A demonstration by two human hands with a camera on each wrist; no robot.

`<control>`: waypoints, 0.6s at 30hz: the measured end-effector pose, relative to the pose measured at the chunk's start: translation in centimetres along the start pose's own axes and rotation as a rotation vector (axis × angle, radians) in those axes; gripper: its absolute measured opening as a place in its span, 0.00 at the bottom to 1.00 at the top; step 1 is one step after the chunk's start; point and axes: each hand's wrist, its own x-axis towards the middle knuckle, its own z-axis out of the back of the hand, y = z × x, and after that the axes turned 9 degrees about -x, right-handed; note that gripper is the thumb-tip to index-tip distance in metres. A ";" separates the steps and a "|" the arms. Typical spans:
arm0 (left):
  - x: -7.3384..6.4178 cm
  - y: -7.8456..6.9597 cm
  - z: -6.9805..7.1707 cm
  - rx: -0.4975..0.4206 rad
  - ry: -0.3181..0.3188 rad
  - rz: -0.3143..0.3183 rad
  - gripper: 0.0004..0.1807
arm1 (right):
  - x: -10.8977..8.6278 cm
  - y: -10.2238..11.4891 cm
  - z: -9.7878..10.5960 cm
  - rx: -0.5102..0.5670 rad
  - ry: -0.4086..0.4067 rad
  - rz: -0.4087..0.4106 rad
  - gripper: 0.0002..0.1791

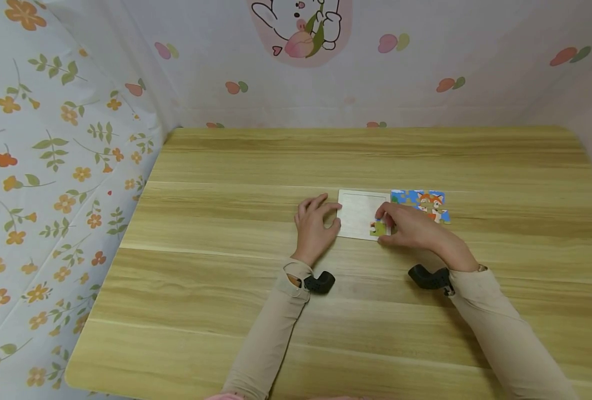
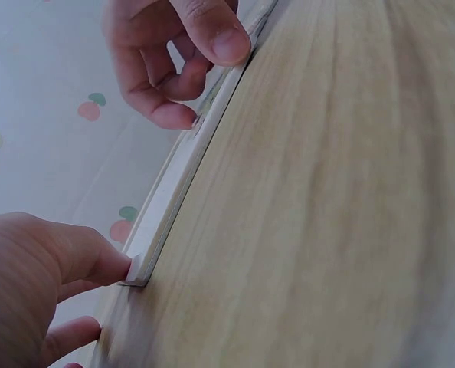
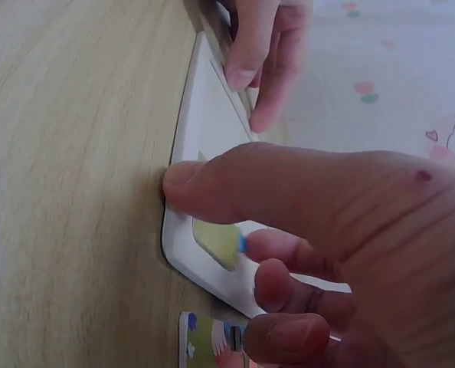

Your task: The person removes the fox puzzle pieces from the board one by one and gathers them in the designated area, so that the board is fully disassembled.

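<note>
In the head view a white puzzle frame [image 1: 358, 214] lies on the table. A green puzzle piece [image 1: 377, 229] with a blue tab lies flat in its near right corner. My right hand [image 1: 408, 226] pinches this piece; in the right wrist view the thumb [image 3: 188, 182] is on the frame's near rim and a fingertip touches the blue tab. My left hand [image 1: 316, 225] rests at the frame's left edge, its fingers loosely bent and touching the rim. Right of the frame lies a partly joined fox puzzle [image 1: 433, 201], some of it hidden behind my right hand.
The wooden table [image 1: 201, 222] extends on both sides of the frame. A patterned cloth [image 1: 196, 61] hangs behind the table, and a floral cloth [image 1: 66, 183] hangs to the left. Each wrist wears a black camera mount, the left one [image 1: 320, 282] near the sleeve.
</note>
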 end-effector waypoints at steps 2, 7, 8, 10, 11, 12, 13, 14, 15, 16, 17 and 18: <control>0.0 0.0 0.0 0.002 0.001 0.002 0.13 | 0.1 0.0 0.0 0.007 -0.011 -0.001 0.23; 0.0 0.0 0.0 0.004 0.006 0.010 0.13 | 0.1 0.2 -0.1 0.007 -0.043 -0.011 0.24; 0.0 0.0 0.0 0.005 0.007 0.012 0.13 | 0.1 0.2 -0.1 0.004 -0.046 -0.012 0.24; 0.0 0.0 0.0 0.007 0.008 0.014 0.13 | 0.0 0.3 -0.1 0.000 -0.053 -0.013 0.24; 0.0 0.0 0.0 0.008 0.008 0.014 0.13 | 0.0 0.4 -0.1 -0.003 -0.055 -0.014 0.24; 0.0 0.0 0.0 0.008 0.007 0.012 0.13 | 0.0 0.4 -0.1 -0.005 -0.057 -0.013 0.24; 0.0 0.0 0.0 0.008 0.006 0.011 0.13 | 0.0 0.4 -0.1 -0.007 -0.059 -0.012 0.25; 0.0 0.0 -0.1 0.008 0.005 0.011 0.13 | -0.1 0.4 -0.1 -0.011 -0.062 -0.013 0.25; 0.0 0.0 -0.1 0.008 0.003 0.010 0.13 | -0.1 0.5 -0.1 -0.013 -0.065 -0.013 0.25; 0.0 0.0 -0.1 0.007 0.002 0.010 0.13 | -0.1 0.5 -0.1 -0.016 -0.069 -0.014 0.25; 0.0 0.0 -0.1 0.007 0.002 0.010 0.13 | -0.2 0.5 -0.1 -0.017 -0.073 -0.012 0.25; 0.0 0.0 -0.1 0.007 0.001 0.010 0.13 | -0.2 0.5 -0.1 -0.018 -0.079 -0.012 0.25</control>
